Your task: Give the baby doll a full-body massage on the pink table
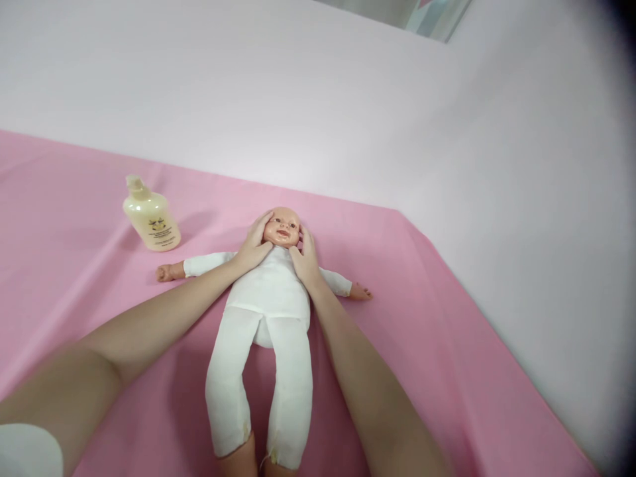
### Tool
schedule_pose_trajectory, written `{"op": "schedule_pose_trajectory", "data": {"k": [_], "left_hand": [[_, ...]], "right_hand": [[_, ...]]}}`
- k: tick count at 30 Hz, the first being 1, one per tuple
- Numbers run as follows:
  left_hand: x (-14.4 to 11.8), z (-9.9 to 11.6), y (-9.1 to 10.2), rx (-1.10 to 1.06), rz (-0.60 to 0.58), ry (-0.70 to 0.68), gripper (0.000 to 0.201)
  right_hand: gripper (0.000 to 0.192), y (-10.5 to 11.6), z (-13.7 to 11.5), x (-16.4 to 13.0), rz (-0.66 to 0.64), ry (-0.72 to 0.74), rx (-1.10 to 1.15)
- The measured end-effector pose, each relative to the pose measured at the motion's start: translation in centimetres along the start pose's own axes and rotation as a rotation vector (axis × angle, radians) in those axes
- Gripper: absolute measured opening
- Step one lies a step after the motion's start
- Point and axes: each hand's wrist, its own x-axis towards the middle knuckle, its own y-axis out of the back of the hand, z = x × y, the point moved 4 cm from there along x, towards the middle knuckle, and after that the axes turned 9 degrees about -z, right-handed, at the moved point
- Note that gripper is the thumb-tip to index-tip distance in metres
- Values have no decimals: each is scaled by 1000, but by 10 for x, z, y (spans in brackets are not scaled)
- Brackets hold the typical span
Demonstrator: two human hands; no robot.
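A baby doll in a white cloth suit lies on its back on a pink sheet, arms spread, legs toward me. My left hand cups the left side of the doll's head, fingers against its cheek. My right hand rests against the other side of the head and neck. Both hands touch the doll with fingers apart; neither grips it.
A cream lotion bottle with a pump top stands on the sheet to the left of the doll. A white wall runs behind and along the right edge of the sheet.
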Motion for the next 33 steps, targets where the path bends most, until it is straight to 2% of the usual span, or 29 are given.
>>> {"op": "schedule_pose_trajectory", "data": {"k": [33], "left_hand": [[-1,0,1,18,-8,4,74]], "right_hand": [[67,0,0,0,2,-10,-8]]}}
